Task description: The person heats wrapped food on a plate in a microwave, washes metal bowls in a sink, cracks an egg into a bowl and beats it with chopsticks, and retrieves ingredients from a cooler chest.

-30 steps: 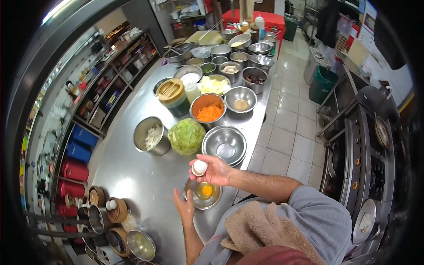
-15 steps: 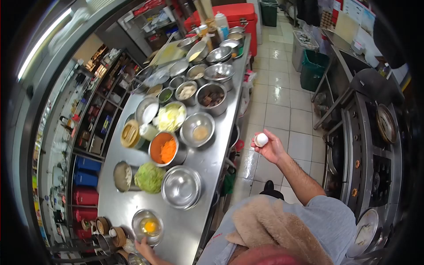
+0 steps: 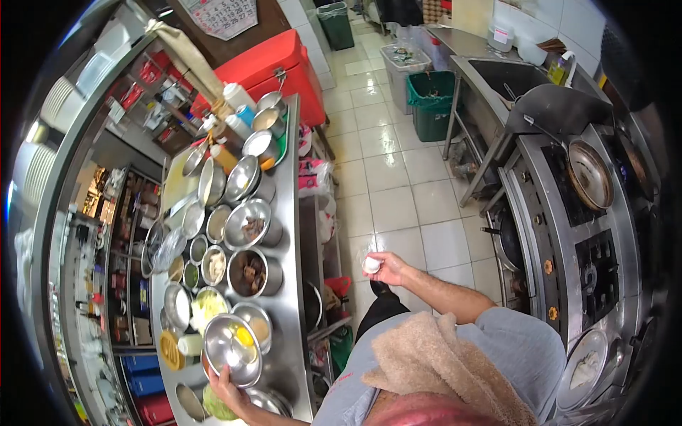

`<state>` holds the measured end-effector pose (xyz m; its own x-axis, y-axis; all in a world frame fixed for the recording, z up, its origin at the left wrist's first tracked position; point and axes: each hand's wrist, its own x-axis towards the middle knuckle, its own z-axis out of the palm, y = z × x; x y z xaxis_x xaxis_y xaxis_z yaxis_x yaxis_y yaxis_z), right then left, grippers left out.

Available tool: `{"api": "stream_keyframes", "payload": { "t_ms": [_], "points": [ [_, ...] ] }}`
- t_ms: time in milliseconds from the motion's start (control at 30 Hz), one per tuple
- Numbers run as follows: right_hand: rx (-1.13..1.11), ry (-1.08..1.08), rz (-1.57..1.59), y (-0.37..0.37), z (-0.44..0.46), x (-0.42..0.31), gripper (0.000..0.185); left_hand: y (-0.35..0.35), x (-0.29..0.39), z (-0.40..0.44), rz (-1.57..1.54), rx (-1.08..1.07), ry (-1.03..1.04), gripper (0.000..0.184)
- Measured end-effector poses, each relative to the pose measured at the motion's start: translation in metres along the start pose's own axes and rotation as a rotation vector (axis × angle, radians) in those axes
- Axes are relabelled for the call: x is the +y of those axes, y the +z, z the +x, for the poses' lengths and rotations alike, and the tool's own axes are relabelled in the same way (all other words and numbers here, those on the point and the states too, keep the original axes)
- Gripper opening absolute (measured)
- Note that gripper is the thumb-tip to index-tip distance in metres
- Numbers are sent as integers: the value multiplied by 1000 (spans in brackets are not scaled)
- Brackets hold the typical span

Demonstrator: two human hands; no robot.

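While our left hand [image 3: 229, 389] grips the near edge of a steel bowl [image 3: 222, 346], fingers curled against the rim, our right hand [image 3: 389, 270] is out to the side, partly closed around a white eggshell [image 3: 371, 265]. We cannot tell whether the shell is in one piece. In the bowl we see a yellow yolk [image 3: 244, 336], lying toward the right side. The bowl is over the near part of the metal table [image 3: 288, 348], overlapping a smaller bowl [image 3: 263, 328] in our view; we cannot tell whether the two touch. Just beyond it we find a bowl of pale chopped vegetables [image 3: 208, 305] and a pot of dark pieces [image 3: 250, 274]. Close to our left hand is a green cabbage [image 3: 215, 406], with a metal pot [image 3: 190, 402] beside it. The eggshell and right hand are above the tiled floor [image 3: 398, 174], between the table and the stove [image 3: 529, 181], well apart from the bowl. A brown towel [image 3: 426, 355] is draped over our grey shirt [image 3: 518, 341].
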<state>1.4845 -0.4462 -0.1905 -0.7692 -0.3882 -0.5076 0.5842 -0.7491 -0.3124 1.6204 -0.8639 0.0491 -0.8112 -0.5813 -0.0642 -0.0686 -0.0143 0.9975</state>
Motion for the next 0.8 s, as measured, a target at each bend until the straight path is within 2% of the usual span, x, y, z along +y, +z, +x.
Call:
{"api": "stream_keyframes", "payload": {
  "t_ms": [67, 133, 167, 200, 267, 333, 400, 467, 500, 567, 600, 633, 667, 700, 733, 800],
  "points": [
    [59, 16, -8, -12, 35, -18, 22, 54, 0, 32, -42, -126, -32, 39],
    [118, 100, -132, -31, 64, -40, 20, 105, 0, 61, -99, -159, 21, 36],
    [151, 75, -122, -42, 78, -52, 21, 122, 2, 78, -101, -174, 16, 36],
    [160, 61, -120, -50, 91, -73, 21, 140, 6, 96, -98, -204, 4, 36],
    [330, 63, -166, -70, 110, -115, 20, 174, 17, 126, -97, -239, -16, 37],
    [360, 6, -114, -97, 144, -173, 20, 205, 34, 150, -97, -221, 19, 35],
    [376, -107, -102, -92, 155, -259, 20, 230, 47, 169, -101, -165, 25, 37],
    [275, -237, -63, -106, 182, -368, 24, 245, 51, 187, -69, -95, 54, 38],
    [270, -550, -102, -97, 184, -419, 24, 254, 55, 193, -50, -67, 52, 38],
    [77, -738, 79, -93, 184, -543, 31, 264, 51, 210, -40, -39, 66, 43],
    [283, -824, -46, -78, 175, -587, 42, 269, 48, 213, -33, 8, 70, 42],
    [587, -904, 74, -46, 172, -617, 49, 280, 49, 213, 3, 89, 85, 44],
    [519, -914, 60, -49, 184, -643, 53, 289, 50, 214, 45, 166, 27, 45],
    [534, -825, 7, -56, 211, -673, 60, 297, 45, 214, 25, 185, 57, 46],
    [460, -697, 39, -60, 246, -698, 55, 324, 58, 206, -37, 264, -15, 45],
    [789, -727, -277, 34, 290, -680, 43, 336, 43, 208, -9, 388, 14, 39]
  ]
}}
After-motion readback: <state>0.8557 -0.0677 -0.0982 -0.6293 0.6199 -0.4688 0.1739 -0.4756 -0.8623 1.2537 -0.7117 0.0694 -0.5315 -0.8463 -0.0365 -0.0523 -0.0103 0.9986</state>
